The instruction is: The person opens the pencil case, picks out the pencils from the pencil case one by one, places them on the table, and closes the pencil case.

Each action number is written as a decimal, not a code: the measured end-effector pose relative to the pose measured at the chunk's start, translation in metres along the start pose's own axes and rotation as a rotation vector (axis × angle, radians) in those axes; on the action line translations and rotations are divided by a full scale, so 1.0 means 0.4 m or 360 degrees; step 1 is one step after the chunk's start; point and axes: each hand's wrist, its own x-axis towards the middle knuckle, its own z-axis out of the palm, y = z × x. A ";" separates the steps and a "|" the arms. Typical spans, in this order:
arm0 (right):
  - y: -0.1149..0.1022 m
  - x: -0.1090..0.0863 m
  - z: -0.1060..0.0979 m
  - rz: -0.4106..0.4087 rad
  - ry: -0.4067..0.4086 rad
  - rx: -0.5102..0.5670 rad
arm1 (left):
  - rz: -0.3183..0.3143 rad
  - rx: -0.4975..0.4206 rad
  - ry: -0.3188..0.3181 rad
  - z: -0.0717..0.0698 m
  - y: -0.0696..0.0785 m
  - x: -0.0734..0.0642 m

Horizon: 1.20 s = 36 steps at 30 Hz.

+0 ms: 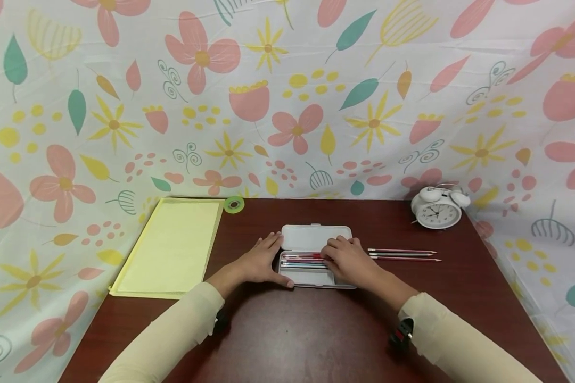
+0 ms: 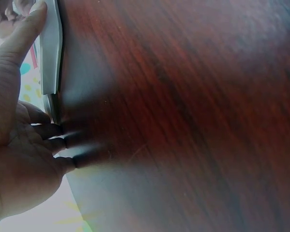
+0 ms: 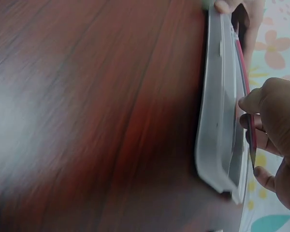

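Note:
An open white pencil case (image 1: pixel 306 278) lies on the table with its lid (image 1: pixel 311 238) tipped back. Several pencils (image 1: pixel 299 264) lie in its rear part. My left hand (image 1: pixel 259 261) is at the case's left end, fingers spread, its thumb touching the front corner. Over the case's right half, my right hand (image 1: pixel 350 260) pinches a red pencil (image 3: pixel 244 72) between thumb and fingers. That pencil slants along the opening, its dark tip pointing toward the case's right end. Right of the case lie three loose pencils (image 1: pixel 402 255), side by side.
A yellow pad of paper (image 1: pixel 167 250) lies at the left. Behind it sits a round green object (image 1: pixel 233 204), perhaps a tape roll. A white alarm clock (image 1: pixel 438 208) stands at the back right. Flower-patterned cloth (image 1: pixel 287 106) surrounds the dark wooden table (image 1: pixel 297 330).

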 end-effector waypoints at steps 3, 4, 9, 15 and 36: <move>-0.016 0.023 0.006 -0.0005 -0.0019 -0.0006 | 0.0004 -0.0001 0.0000 -0.002 0.005 0.000; -0.021 0.030 0.008 -0.0010 -0.0025 -0.0005 | 0.0002 0.0002 0.0001 -0.002 0.005 0.000; -0.050 0.064 0.013 -0.0021 -0.0049 -0.0008 | 0.0006 0.0009 0.0000 -0.003 0.008 0.001; -0.075 0.090 0.018 -0.0029 -0.0083 -0.0035 | 0.0031 0.0022 0.0007 -0.002 0.004 0.003; -0.054 0.077 0.001 -0.0142 0.0094 -0.0200 | -0.0008 0.0013 -0.0001 0.002 0.002 0.003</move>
